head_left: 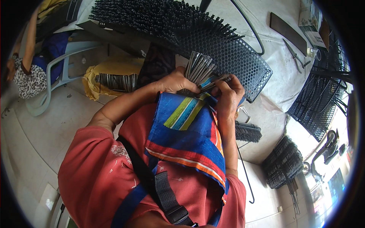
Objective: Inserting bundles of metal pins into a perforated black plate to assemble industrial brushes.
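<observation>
Head view: the left hand [176,81] clasped a fanned bundle of strips [199,67] near the perforated tray [249,72]; the right hand [229,95] pinched a strip [225,79] beside it. Firm pressure low on the bundle seemed best for control.

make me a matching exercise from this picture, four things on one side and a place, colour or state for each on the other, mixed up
1. bundle of thin strips
2. perforated tray
3. chair
4. yellow wrapping

A. around a dark stack
B. pale, at the picture's left
C. held in the left hand
D. black, crowded with upright pieces

Pairs: 1-C, 2-D, 3-B, 4-A
</observation>
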Tool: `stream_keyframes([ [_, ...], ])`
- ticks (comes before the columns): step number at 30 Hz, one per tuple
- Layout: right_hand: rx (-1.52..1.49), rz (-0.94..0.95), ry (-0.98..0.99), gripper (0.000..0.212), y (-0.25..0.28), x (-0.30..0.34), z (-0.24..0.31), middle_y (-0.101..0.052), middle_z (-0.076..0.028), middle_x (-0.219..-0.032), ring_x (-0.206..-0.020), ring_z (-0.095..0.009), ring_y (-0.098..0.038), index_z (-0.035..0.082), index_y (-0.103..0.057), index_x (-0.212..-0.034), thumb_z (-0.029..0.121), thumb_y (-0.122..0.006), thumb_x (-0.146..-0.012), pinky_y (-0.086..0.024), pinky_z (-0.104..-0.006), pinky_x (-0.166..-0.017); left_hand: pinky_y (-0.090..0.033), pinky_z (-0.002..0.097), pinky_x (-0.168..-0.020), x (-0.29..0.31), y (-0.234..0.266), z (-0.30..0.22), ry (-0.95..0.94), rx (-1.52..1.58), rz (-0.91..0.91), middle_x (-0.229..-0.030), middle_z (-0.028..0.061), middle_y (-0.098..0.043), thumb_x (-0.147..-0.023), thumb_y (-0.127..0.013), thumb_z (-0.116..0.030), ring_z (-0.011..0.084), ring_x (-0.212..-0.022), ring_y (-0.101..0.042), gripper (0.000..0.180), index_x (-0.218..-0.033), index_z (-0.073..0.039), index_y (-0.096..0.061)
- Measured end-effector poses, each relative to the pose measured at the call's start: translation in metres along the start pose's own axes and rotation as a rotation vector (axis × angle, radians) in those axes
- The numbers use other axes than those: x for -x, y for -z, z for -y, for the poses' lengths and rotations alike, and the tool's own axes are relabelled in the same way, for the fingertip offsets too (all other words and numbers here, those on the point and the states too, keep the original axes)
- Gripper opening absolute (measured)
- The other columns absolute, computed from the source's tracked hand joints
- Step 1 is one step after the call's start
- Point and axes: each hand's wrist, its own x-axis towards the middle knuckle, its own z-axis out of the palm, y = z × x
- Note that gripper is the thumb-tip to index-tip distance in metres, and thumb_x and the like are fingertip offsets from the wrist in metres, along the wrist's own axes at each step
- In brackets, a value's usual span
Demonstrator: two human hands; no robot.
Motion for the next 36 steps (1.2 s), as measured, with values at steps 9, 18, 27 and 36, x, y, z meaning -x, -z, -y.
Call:
stream_keyframes([
  [9, 0.051, 0.046, 0.039, 0.014, -0.001, -0.002, -0.002, -0.060, -0.001, -0.065, -0.049, -0.007, -0.052, -0.004, -0.066, -0.091, -0.004, -0.061, -0.078, -0.041, -0.0211, -0.047, -0.051, 0.0301, -0.085, 0.000, -0.003, 0.002, -0.075, -0.122, -0.034, -0.101, 0.0054, -0.069, -0.074, -0.073, 0.002, 0.0147, -0.092, -0.064, 0.039, -0.112, -0.003, -0.064],
  [18, 0.123, 0.002, 0.054, 0.009, -0.008, 0.000, -0.001, -0.061, -0.001, -0.065, -0.049, -0.006, -0.051, -0.005, -0.066, -0.087, 0.000, -0.064, -0.080, -0.039, -0.0209, -0.045, -0.051, 0.0298, -0.083, 0.003, -0.005, 0.001, -0.059, -0.042, -0.068, -0.099, 0.0060, -0.069, -0.075, -0.069, 0.002, 0.0141, -0.091, -0.065, 0.035, -0.110, -0.004, -0.066],
  [27, 0.254, -0.009, 0.053, 0.008, -0.007, 0.000, 0.002, -0.057, 0.000, -0.062, -0.049, -0.006, -0.047, 0.000, -0.065, -0.080, 0.007, -0.065, -0.084, -0.035, -0.0208, -0.047, -0.049, 0.0297, -0.085, 0.006, -0.009, -0.009, -0.082, -0.296, -0.094, -0.100, 0.0059, -0.069, -0.071, -0.071, 0.000, 0.0147, -0.093, -0.063, 0.038, -0.108, -0.003, -0.067],
  [36, 0.175, 0.018, 0.068, 0.006, -0.003, -0.002, 0.001, -0.056, 0.000, -0.058, -0.047, -0.006, -0.049, -0.001, -0.063, -0.075, 0.001, -0.066, -0.080, -0.036, -0.0214, -0.044, -0.048, 0.0316, -0.088, 0.002, -0.008, 0.001, -0.081, -0.003, -0.056, -0.103, 0.0063, -0.069, -0.074, -0.069, 0.002, 0.0149, -0.096, -0.064, 0.039, -0.112, -0.003, -0.065],
])
